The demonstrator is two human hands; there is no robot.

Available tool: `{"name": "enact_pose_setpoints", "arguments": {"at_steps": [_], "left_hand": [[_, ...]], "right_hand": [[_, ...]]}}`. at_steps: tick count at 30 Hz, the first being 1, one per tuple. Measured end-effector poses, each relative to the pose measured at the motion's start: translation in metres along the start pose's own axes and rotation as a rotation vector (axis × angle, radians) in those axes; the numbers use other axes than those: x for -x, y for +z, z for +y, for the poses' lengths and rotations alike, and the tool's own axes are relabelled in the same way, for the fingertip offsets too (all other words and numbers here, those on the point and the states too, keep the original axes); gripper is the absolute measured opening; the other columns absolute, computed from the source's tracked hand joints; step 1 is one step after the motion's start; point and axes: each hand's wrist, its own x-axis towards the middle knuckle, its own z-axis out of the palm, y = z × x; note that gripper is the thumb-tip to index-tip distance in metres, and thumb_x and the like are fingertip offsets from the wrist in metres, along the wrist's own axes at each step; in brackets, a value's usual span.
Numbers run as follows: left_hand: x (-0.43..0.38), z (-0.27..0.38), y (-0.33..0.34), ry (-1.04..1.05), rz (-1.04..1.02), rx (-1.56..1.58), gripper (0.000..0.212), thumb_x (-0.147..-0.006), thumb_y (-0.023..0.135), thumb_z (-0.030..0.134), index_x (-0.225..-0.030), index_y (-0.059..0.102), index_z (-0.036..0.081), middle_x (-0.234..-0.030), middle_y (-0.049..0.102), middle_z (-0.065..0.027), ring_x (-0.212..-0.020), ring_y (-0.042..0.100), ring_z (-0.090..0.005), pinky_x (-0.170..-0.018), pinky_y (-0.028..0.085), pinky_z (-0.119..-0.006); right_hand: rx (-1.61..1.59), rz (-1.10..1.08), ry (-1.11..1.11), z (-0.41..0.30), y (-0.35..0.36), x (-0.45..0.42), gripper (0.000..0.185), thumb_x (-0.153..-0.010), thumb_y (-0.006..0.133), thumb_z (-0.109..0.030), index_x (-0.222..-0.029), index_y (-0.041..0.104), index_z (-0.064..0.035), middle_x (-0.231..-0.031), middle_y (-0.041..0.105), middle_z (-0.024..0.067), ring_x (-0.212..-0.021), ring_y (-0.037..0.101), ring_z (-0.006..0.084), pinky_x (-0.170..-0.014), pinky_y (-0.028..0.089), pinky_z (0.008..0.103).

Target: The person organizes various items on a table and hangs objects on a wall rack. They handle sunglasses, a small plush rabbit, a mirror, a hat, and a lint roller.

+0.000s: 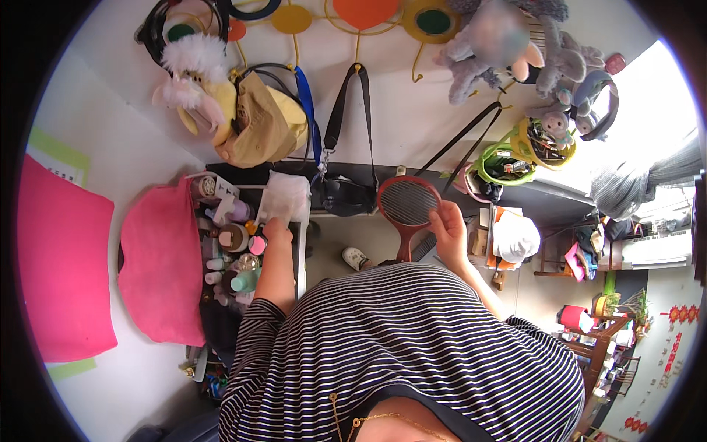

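Observation:
In my right hand (pixel 450 232) is a red-framed hand mirror (pixel 410 201), gripped at the right of its rim. Its glass reflects a striped pattern, and its handle points down towards my striped shirt. My left hand (pixel 278 227) reaches over a shelf crowded with bottles and jars. Just beyond it stands a translucent plastic container (pixel 284 196) with white contents. A jar with a pink lid (pixel 257 244) sits beside this hand, and a mint-green bottle (pixel 243 283) is by the forearm. The left fingertips are hidden, so I cannot tell whether they hold anything.
Wall hooks above carry a black shoulder bag (pixel 349 194), a tan cap (pixel 259 124) and plush toys (pixel 494 41). Green (pixel 505 164) and yellow (pixel 544 145) baskets hang at right. Pink cloth (pixel 163 265) borders the shelf's left. A white cap (pixel 516 237) lies at right.

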Motion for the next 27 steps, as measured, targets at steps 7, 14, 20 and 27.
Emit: {"name": "enact_pose_setpoints", "arguments": {"at_steps": [7, 14, 20, 27], "left_hand": [[0.068, -0.002, -0.007, 0.266, -0.463, -0.008, 0.038, -0.080, 0.065, 0.017, -0.116, 0.058, 0.004, -0.115, 0.060, -0.0096, -0.106, 0.054, -0.0214, -0.091, 0.043, -0.038], [0.231, 0.027, -0.059, 0.324, -1.165, -0.208, 0.059, -0.093, 0.061, 0.017, -0.142, 0.033, 0.000, -0.144, 0.039, -0.0127, -0.134, 0.037, -0.0235, -0.108, 0.033, -0.036], [0.225, 0.030, -0.128, 0.571, -0.791, -0.543, 0.052, -0.090, 0.064, 0.017, -0.135, 0.043, 0.001, -0.134, 0.050, -0.0126, -0.126, 0.048, -0.0246, -0.101, 0.042, -0.036], [0.240, 0.010, -0.201, 0.561, -0.466, -0.324, 0.047, -0.091, 0.062, 0.012, -0.133, 0.046, 0.001, -0.127, 0.056, -0.0115, -0.118, 0.053, -0.0204, -0.098, 0.043, -0.033]], "right_hand": [[0.111, -0.089, -0.070, 0.002, 0.016, -0.003, 0.021, -0.095, 0.055, -0.005, -0.114, 0.050, -0.0013, -0.102, 0.062, 0.0031, -0.092, 0.057, 0.0079, -0.079, 0.046, 0.0217], [0.044, -0.430, -0.019, 0.006, 0.081, -0.026, 0.020, -0.096, 0.054, -0.006, -0.115, 0.050, -0.0031, -0.098, 0.061, -0.0009, -0.086, 0.055, 0.0039, -0.075, 0.044, 0.0189], [0.094, -0.691, 0.117, 0.017, 0.176, -0.055, 0.026, -0.096, 0.055, -0.014, -0.118, 0.048, -0.0025, -0.102, 0.061, 0.0034, -0.086, 0.058, 0.0088, -0.071, 0.052, 0.0242], [-0.021, -0.584, 0.434, 0.131, 0.274, -0.082, 0.032, -0.091, 0.061, -0.020, -0.115, 0.047, -0.0033, -0.102, 0.052, 0.0085, -0.089, 0.057, 0.0191, -0.074, 0.057, 0.0386]]}}
